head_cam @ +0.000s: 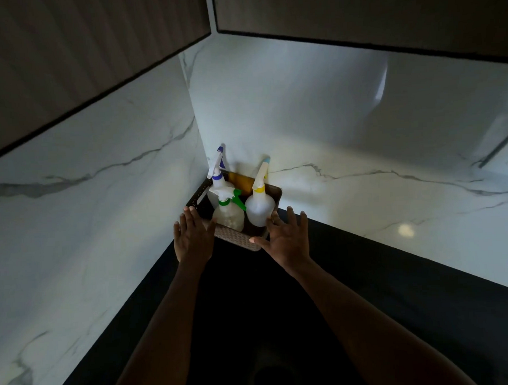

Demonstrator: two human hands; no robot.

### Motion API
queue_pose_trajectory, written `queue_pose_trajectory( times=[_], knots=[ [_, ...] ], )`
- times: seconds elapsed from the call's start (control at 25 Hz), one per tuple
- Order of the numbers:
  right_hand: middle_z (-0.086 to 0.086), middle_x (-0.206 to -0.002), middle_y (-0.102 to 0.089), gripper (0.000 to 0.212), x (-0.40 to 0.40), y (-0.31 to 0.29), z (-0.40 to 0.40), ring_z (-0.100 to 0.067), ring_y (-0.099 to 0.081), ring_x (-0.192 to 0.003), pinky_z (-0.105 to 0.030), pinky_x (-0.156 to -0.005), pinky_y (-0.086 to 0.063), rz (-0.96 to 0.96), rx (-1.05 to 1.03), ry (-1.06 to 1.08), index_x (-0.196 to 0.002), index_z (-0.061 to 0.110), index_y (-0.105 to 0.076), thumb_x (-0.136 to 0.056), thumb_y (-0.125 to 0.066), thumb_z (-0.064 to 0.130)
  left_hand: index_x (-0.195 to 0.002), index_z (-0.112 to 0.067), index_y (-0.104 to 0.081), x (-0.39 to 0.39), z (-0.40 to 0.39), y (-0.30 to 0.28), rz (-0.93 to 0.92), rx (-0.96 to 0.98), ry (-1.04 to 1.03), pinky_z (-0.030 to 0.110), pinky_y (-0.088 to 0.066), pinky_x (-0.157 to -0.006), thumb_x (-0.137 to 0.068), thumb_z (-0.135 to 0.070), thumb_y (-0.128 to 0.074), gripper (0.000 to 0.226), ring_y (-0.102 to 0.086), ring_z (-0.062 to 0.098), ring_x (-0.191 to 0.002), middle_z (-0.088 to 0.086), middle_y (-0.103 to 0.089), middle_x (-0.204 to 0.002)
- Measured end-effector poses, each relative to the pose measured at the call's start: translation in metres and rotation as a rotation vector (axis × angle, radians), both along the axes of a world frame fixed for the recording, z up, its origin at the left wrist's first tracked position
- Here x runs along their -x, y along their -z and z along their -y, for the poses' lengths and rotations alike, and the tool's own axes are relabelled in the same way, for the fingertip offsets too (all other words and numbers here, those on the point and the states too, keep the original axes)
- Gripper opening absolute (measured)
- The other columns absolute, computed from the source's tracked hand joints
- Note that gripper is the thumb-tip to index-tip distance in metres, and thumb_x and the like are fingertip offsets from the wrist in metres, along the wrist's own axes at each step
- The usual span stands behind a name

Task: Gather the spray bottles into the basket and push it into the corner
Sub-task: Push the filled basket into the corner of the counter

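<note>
A brown perforated basket [240,239] sits in the corner where the two marble walls meet. Three spray bottles stand upright inside it: one with a blue collar [218,179] at the back left, one with a green trigger [228,211] in front, and one with a yellow collar [260,205] on the right. My left hand [192,236] is spread flat at the basket's front left corner. My right hand [285,237] is spread at its front right corner, thumb against the front rim. Neither hand grips anything.
The black countertop [354,275] runs along both walls toward me. White marble backsplash [317,124] rises on the left and behind. Dark wall cabinets [355,7] hang overhead. A white socket plate [507,155] sits on the far right wall.
</note>
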State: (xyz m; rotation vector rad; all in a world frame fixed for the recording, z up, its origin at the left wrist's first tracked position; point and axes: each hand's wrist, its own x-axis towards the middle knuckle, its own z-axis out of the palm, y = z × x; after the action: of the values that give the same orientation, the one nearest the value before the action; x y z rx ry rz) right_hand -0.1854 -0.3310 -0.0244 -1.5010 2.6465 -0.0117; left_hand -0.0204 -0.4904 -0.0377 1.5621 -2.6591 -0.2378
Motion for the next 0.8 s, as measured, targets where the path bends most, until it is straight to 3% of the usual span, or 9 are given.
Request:
queue_pose_trajectory(
  times=[0.2,0.44,0.8],
  knots=[
    [-0.003,-0.163,-0.035,0.088,-0.005,-0.005,0.015,-0.038,-0.013,-0.155,-0.065,-0.119,0.002,0.019,-0.038,0.017,-0.152,0.021,-0.042,-0.091,-0.025,0.082,-0.158,0.000,-0.011,0.000,0.013,-0.001,-0.054,-0.038,0.003,0.044,-0.015,-0.127,-0.103,-0.058,-0.026,0.081,-0.016,0.031,-0.155,0.020,-0.013,-0.166],
    [-0.005,-0.160,-0.042,0.088,-0.009,-0.004,0.028,-0.038,-0.018,-0.154,-0.067,-0.120,-0.001,0.019,-0.005,0.006,-0.147,0.020,-0.048,-0.088,-0.031,0.083,-0.158,-0.002,-0.008,-0.004,0.030,-0.001,-0.051,-0.076,-0.014,0.045,-0.010,-0.127,-0.102,-0.059,-0.026,0.082,-0.011,0.031,-0.155,0.018,-0.009,-0.167],
    [-0.004,-0.163,-0.036,0.089,-0.008,-0.008,0.026,-0.038,-0.015,-0.155,-0.067,-0.120,0.002,0.031,-0.028,-0.017,-0.151,0.022,-0.042,-0.089,-0.026,0.083,-0.159,-0.006,-0.005,-0.006,0.031,-0.002,-0.053,-0.114,-0.040,0.052,-0.007,-0.126,-0.101,-0.061,-0.024,0.082,-0.008,0.030,-0.156,0.014,-0.005,-0.169]
  ],
)
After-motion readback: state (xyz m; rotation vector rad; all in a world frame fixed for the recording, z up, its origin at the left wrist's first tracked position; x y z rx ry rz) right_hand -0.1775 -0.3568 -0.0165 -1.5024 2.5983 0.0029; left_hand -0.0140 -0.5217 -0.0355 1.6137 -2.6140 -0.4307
